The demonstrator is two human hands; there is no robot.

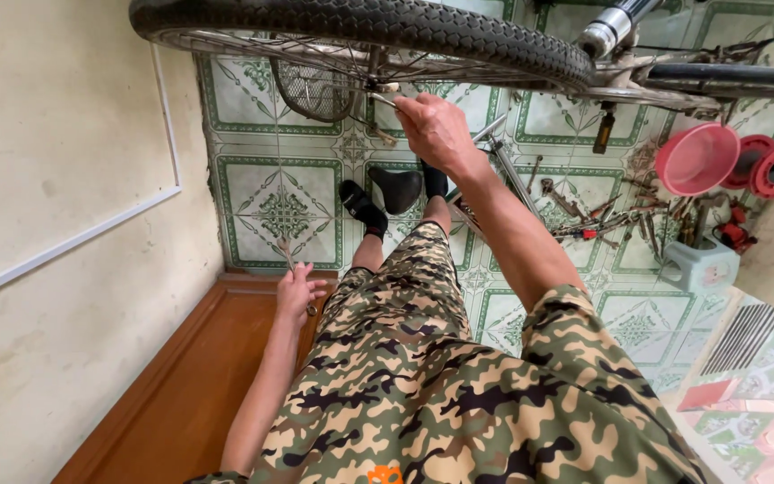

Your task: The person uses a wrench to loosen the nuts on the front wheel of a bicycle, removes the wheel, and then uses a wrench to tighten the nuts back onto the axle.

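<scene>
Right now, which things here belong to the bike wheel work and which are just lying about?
In use:
black rubber bicycle tyre on spoked wheel
right hand gripping a metal tool at the wheel
left hand holding a slim metal tool

Lying about:
red plastic bowls
scattered metal tools on tiled floor

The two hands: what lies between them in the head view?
In the head view, the person's camouflage-clad leg lies between the left hand, holding a wrench, and the right hand at the bicycle wheel.
</scene>
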